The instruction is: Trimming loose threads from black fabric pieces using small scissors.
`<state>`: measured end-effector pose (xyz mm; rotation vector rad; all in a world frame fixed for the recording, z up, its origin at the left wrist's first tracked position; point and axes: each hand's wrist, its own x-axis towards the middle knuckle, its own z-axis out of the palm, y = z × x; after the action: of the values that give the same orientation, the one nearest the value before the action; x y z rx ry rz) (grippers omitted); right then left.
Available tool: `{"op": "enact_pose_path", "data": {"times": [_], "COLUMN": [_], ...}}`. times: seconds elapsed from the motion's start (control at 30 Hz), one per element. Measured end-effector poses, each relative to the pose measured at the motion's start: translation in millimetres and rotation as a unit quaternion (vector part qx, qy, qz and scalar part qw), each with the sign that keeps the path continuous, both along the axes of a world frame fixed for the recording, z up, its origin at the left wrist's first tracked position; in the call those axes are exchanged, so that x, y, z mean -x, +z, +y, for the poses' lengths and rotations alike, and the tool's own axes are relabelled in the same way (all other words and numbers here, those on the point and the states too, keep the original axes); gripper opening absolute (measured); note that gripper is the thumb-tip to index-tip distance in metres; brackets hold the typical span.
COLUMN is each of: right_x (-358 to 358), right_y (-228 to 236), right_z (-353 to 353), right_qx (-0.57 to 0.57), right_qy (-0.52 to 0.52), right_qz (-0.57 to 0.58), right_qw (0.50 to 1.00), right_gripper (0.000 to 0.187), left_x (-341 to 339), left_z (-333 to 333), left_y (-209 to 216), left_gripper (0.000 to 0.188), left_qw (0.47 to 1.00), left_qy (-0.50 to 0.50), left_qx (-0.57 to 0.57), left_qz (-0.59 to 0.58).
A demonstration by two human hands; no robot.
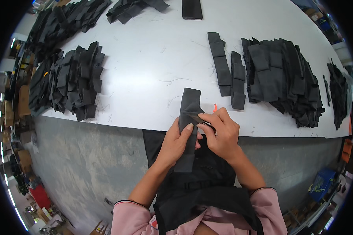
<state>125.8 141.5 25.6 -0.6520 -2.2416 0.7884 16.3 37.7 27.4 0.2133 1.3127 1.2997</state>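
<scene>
A black fabric strip [188, 117] is held lengthwise across the near edge of the white table [141, 94], its upper end over the tabletop and its lower end hanging in front of the person's black apron [208, 168]. The left hand [175, 141] pinches the strip about its middle, thumb laid flat on top and fingers curled beneath. The right hand [224, 131], just beside the strip's right edge, has thumb and forefinger closed on a small dark tool [208, 125], mostly hidden by the fingers; an orange-red tip [215, 107] shows above the knuckles, though whether it belongs to that tool cannot be told. Loose threads [172, 80] are scattered over the middle of the table. Right of the hands lie two separate strips, a longer one [219, 64] and a shorter one [238, 80], the latter close beside a big heap of black strips [280, 74]. Beyond that, by the table's right edge, is a narrow dark bundle [337, 92]. Toward the near left corner sits another heap [80, 78], with a further pile [70, 17] behind it along the left edge. Toward the far side are a smaller group of strips [135, 8] and a black phone [192, 9].
</scene>
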Motion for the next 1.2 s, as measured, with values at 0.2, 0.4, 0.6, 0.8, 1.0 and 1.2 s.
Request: {"op": "enact_pose_path", "data": {"times": [0.2,0.4,0.6,0.8,1.0,1.2], "right_x": [10.9,-1.5,5.0,5.6,-2.4,0.9], "right_y": [-1.7,-1.7,-1.3,-4.0,1.8,-4.2], "right_z": [2.3,-2.5,-3.3,-0.5,-2.4,4.5], "right_qx": [-0.045,0.032,0.111,0.012,0.103,0.277], "right_qy": [0.030,-0.007,0.011,0.021,-0.014,-0.014], "right_qz": [-0.044,-0.030,-0.026,-0.037,0.015,0.031], "right_qw": [0.998,0.999,0.993,0.999,0.994,0.960], "right_gripper": [0.021,0.018,0.019,0.019,0.023,0.014], "left_x": [-3.2,3.0,-1.4,-2.6,-0.2,-0.3], "left_z": [-0.2,-1.6,-0.6,-1.3,0.4,-2.6], "left_y": [-3.7,-8.1,-9.7,-5.9,-15.5,-12.1], "left_gripper": [0.023,0.023,0.022,0.022,0.023,0.041], "left_qw": [0.997,0.997,0.997,0.995,0.996,0.991], "left_qy": [-0.002,-0.007,-0.018,-0.030,-0.017,-0.001], "left_qx": [-0.005,0.000,-0.011,-0.005,-0.036,-0.075], "left_qz": [0.072,0.074,0.077,0.099,0.078,-0.108]}}
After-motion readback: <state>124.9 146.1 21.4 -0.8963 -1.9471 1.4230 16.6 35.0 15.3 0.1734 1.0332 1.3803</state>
